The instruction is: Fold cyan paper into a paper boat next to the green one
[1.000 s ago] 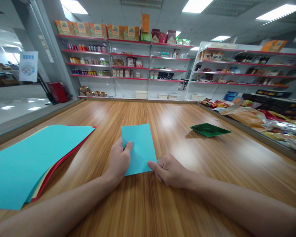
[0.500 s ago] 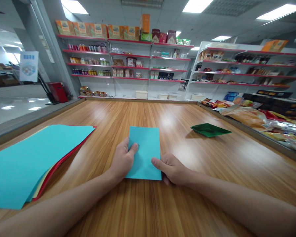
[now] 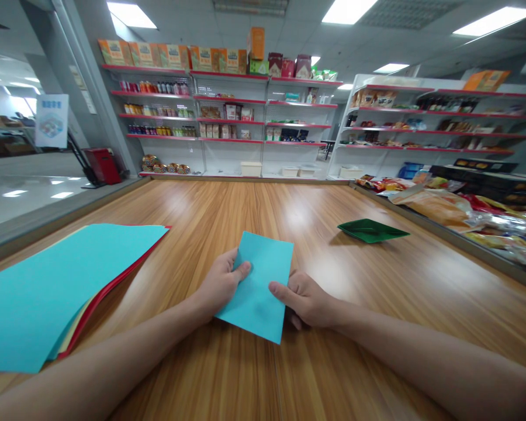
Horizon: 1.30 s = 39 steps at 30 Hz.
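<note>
A light-blue rectangular sheet of paper (image 3: 263, 280), possibly folded, is held between my two hands over the wooden table (image 3: 193, 374). My left hand (image 3: 223, 280) pinches its left edge, thumb on top and fingers hidden beneath. On the right edge, my right hand (image 3: 307, 299) grips it the same way, with the thumb lying across the paper. The sheet is tilted, its top leaning right. A stack of blue, cream and red paper (image 3: 70, 280) lies to the left. To the right sits a dark green folded paper (image 3: 372, 230).
A raised rim (image 3: 254, 180) borders the table. Beyond the right rim are packaged snacks (image 3: 447, 213). Shelves of goods (image 3: 232, 120) stand behind the table, with a red box (image 3: 101, 165) and a sign board (image 3: 51, 121) at the left.
The blue paper has turned clockwise and shifted slightly nearer to me, still held by both hands. My left hand has moved a little to the right. The other papers lie unchanged.
</note>
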Each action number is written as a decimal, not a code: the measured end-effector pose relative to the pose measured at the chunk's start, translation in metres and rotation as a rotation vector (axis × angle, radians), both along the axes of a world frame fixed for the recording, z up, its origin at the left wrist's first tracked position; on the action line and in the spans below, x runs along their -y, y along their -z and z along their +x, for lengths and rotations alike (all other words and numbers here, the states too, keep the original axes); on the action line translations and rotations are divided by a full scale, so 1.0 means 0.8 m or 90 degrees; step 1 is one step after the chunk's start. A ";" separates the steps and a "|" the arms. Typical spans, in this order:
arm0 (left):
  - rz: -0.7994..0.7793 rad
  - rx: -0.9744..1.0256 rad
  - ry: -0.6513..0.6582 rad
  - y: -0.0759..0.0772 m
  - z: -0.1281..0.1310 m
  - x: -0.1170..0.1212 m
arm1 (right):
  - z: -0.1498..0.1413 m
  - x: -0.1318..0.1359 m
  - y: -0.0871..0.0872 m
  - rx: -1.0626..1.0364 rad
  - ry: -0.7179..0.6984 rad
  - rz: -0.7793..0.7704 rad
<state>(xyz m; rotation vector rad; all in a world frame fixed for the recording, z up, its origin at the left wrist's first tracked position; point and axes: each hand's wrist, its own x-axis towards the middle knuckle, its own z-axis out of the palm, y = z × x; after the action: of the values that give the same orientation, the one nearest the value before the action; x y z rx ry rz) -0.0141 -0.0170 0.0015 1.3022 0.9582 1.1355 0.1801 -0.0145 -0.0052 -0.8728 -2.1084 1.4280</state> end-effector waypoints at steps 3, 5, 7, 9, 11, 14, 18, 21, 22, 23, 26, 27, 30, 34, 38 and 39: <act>-0.003 0.014 0.021 0.001 -0.001 -0.001 | -0.001 -0.003 0.002 -0.051 0.019 -0.041; -0.005 0.023 0.038 0.003 -0.001 -0.001 | -0.001 -0.006 0.004 -0.084 0.042 -0.053; -0.009 0.027 0.059 0.003 -0.002 -0.001 | 0.000 -0.006 0.006 -0.080 0.046 -0.035; -0.020 0.027 0.077 0.001 -0.002 -0.001 | 0.002 -0.004 0.006 -0.048 0.028 0.004; -0.030 0.029 0.090 0.000 -0.002 0.000 | 0.003 -0.002 0.006 -0.031 0.022 0.027; -0.038 0.036 0.092 -0.002 -0.002 0.000 | 0.002 -0.004 0.006 -0.057 0.034 -0.008; -0.041 0.045 0.094 0.000 -0.002 0.000 | 0.001 -0.009 0.008 -0.103 0.070 -0.040; -0.043 0.051 0.105 0.001 -0.002 -0.001 | 0.003 -0.009 0.011 -0.088 0.080 -0.013; -0.043 0.052 0.109 0.001 -0.002 -0.001 | 0.003 -0.008 0.011 -0.082 0.080 -0.005; -0.041 0.051 0.112 0.002 -0.003 -0.001 | 0.003 -0.008 0.011 -0.078 0.080 -0.002; -0.035 0.044 0.114 0.003 -0.003 -0.002 | 0.003 -0.010 0.008 -0.098 0.082 -0.022; -0.034 0.039 0.117 0.003 -0.003 -0.002 | 0.002 -0.012 0.008 -0.118 0.091 -0.038; -0.030 0.029 0.123 0.003 -0.003 -0.001 | 0.000 -0.018 0.008 -0.172 0.129 -0.073; -0.022 0.034 0.131 0.002 -0.003 -0.001 | 0.000 -0.022 0.011 -0.166 0.147 -0.069; -0.013 0.028 0.140 0.003 -0.004 0.000 | 0.001 -0.024 0.009 -0.174 0.164 -0.095; -0.011 0.021 0.143 0.003 -0.004 0.001 | 0.002 -0.025 0.008 -0.184 0.188 -0.105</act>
<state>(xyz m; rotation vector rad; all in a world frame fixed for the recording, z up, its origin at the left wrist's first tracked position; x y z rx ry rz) -0.0174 -0.0174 -0.0010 1.3366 0.7741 0.9696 0.1813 0.0056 -0.0116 -0.9322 -1.5961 1.4815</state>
